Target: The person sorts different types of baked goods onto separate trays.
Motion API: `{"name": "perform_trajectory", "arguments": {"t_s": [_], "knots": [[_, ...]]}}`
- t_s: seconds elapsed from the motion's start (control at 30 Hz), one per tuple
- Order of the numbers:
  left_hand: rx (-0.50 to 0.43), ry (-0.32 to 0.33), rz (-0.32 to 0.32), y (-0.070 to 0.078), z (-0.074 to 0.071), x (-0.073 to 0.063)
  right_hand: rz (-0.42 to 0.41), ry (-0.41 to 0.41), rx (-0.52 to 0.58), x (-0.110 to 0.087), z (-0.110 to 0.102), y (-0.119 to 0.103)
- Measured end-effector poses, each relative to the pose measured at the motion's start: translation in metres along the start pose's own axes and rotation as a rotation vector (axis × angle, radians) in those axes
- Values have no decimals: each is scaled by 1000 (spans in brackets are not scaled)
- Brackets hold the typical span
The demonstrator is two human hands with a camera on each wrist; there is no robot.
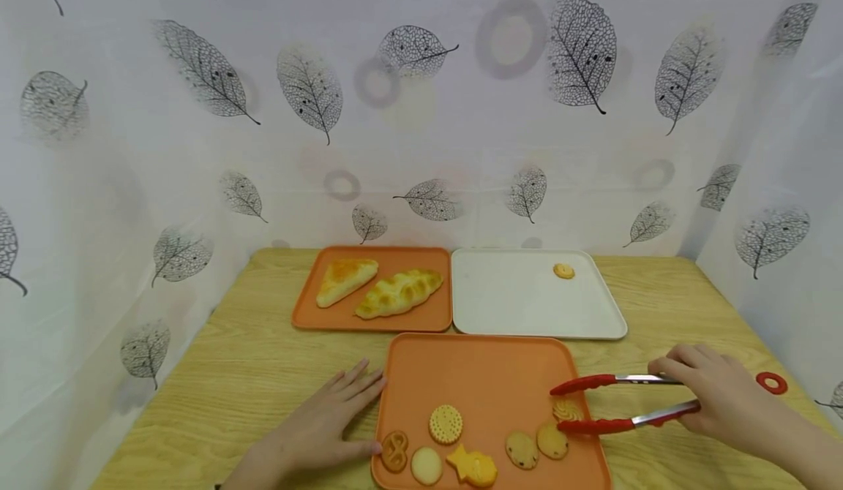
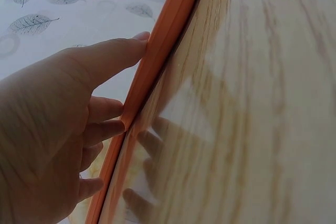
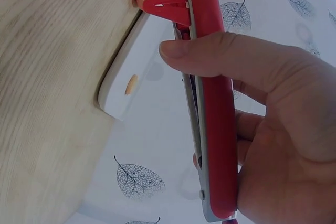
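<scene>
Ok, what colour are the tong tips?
Red; the tong tips show best in the head view.

We saw a bare left hand [image 1: 326, 418] and bare right hand [image 1: 714, 393], with short, rounded thumbnails [image 2: 142, 35] and uncovered forearms [image 1: 800, 446].
</scene>
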State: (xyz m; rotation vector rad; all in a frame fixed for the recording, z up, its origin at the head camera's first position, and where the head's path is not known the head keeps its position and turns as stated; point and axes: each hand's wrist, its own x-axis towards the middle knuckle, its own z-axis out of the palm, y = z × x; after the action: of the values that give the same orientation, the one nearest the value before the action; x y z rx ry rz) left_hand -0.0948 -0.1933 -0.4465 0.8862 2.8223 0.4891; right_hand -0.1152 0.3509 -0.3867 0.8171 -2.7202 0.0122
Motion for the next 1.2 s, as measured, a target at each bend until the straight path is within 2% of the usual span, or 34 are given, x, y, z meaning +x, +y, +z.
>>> {"name": "perform_trajectory", "arguments": {"t_s": [0.27, 0.57, 0.9, 1.2], "knots": [[1, -4, -3, -1, 0, 0, -5, -28, -18, 2, -7, 3], [-4, 4, -3, -1, 0, 0, 50, -175, -31, 14, -16, -3], [-14, 6, 9, -2, 1, 1, 0, -132, -31, 21, -14, 1], [-14, 3, 8, -2, 1, 1, -31, 12, -12, 21, -5, 9]]}}
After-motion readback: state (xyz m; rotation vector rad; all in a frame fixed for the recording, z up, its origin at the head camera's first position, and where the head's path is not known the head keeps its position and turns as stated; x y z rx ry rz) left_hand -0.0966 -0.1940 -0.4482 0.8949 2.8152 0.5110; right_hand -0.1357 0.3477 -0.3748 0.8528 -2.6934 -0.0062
